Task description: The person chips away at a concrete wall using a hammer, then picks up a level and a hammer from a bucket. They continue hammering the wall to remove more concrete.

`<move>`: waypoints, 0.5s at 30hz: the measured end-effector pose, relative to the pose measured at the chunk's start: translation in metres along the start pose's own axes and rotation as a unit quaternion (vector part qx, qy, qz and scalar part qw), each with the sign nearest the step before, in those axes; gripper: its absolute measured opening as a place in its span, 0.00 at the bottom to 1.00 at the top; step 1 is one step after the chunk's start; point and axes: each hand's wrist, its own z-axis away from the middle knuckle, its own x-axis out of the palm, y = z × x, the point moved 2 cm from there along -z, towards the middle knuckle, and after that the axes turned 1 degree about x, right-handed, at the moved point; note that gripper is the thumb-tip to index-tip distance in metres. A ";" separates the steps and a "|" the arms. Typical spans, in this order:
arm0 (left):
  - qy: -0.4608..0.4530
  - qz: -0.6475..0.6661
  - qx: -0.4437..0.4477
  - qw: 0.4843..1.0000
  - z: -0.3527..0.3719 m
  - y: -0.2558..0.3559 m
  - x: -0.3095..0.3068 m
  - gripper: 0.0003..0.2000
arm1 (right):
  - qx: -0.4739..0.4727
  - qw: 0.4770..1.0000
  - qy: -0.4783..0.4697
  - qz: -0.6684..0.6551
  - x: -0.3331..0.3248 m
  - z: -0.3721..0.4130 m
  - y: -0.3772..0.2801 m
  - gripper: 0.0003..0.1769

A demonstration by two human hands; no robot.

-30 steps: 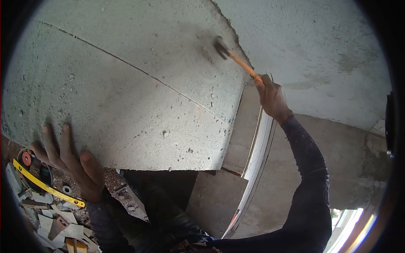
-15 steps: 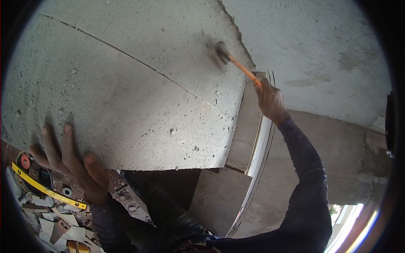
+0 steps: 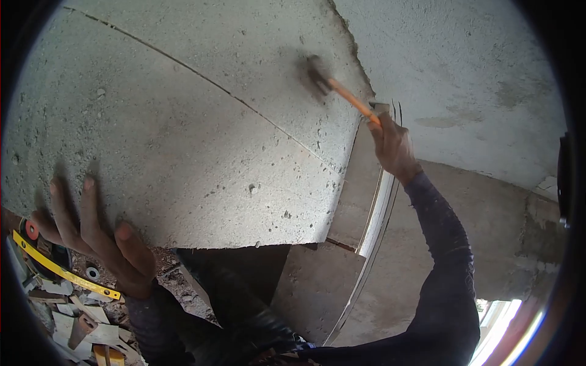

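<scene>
A big grey slab (image 3: 183, 134) with a rough, pitted face fills most of the view, standing up against a plastered wall (image 3: 464, 73), and a thin dark line crosses it on a slant from upper left to its right edge. The left hand (image 3: 91, 235) lies flat on the slab's lower left corner with its fingers spread wide and the thumb out to the side. It holds nothing, and the open palm seems meant to press a broad patch of the face and keep that corner steady. The right hand (image 3: 390, 146), at the end of a dark sleeve (image 3: 445, 256), is stretched up to the slab's right edge and closed in a fist round the far end of the orange handle of a hammer (image 3: 317, 73). Gripping so far back likely gives the swing more reach. The dark hammer head is blurred and sits at or just off the slab's upper right part; whether it touches cannot be told. A pale strip (image 3: 372, 226) runs down beside the slab's right edge, under the right wrist. Lower left, beyond the spread fingers, a yellow level (image 3: 58, 271) lies over a grinder (image 3: 36, 235) with a red centre, among tile scraps (image 3: 91, 332) on the ground.
</scene>
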 end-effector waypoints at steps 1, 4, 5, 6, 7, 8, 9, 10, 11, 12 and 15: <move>-0.003 -0.001 -0.001 1.000 0.000 0.002 0.001 0.32 | -0.070 0.997 0.021 -0.024 -0.008 -0.011 -0.030 0.18; 0.011 -0.028 0.059 0.998 -0.012 0.004 0.000 0.30 | -0.331 0.934 0.106 -0.079 -0.015 -0.038 -0.055 0.18; 0.013 -0.028 0.060 0.998 -0.012 0.005 0.001 0.30 | -0.332 0.939 0.048 -0.078 0.001 -0.035 -0.007 0.20; 0.010 -0.027 0.040 0.999 -0.009 0.007 0.000 0.30 | -0.217 0.973 0.037 0.065 0.028 -0.016 0.068 0.21; 0.006 -0.028 0.018 0.999 -0.005 0.006 -0.002 0.30 | -0.097 0.973 0.023 0.206 0.043 0.001 0.123 0.21; 0.009 -0.033 0.011 0.999 -0.003 0.004 -0.003 0.30 | -0.105 0.972 0.026 0.208 0.036 0.007 0.130 0.21; 0.008 -0.022 0.019 1.000 -0.005 0.002 -0.003 0.30 | -0.005 0.963 -0.015 0.270 0.031 0.026 0.132 0.20; 0.009 -0.012 0.026 1.000 -0.007 0.003 -0.002 0.31 | 0.094 0.938 -0.052 0.329 0.029 0.035 0.138 0.18; 0.009 -0.010 0.025 1.000 -0.007 0.005 -0.002 0.31 | 0.095 0.938 -0.053 0.331 0.022 0.034 0.126 0.18; 0.008 -0.004 0.018 1.000 -0.007 0.007 -0.003 0.31 | 0.075 0.973 -0.046 0.212 0.012 0.032 0.094 0.18; 0.019 -0.010 0.014 1.000 -0.008 0.009 -0.002 0.30 | -0.022 0.999 0.042 -0.010 -0.016 -0.008 -0.002 0.19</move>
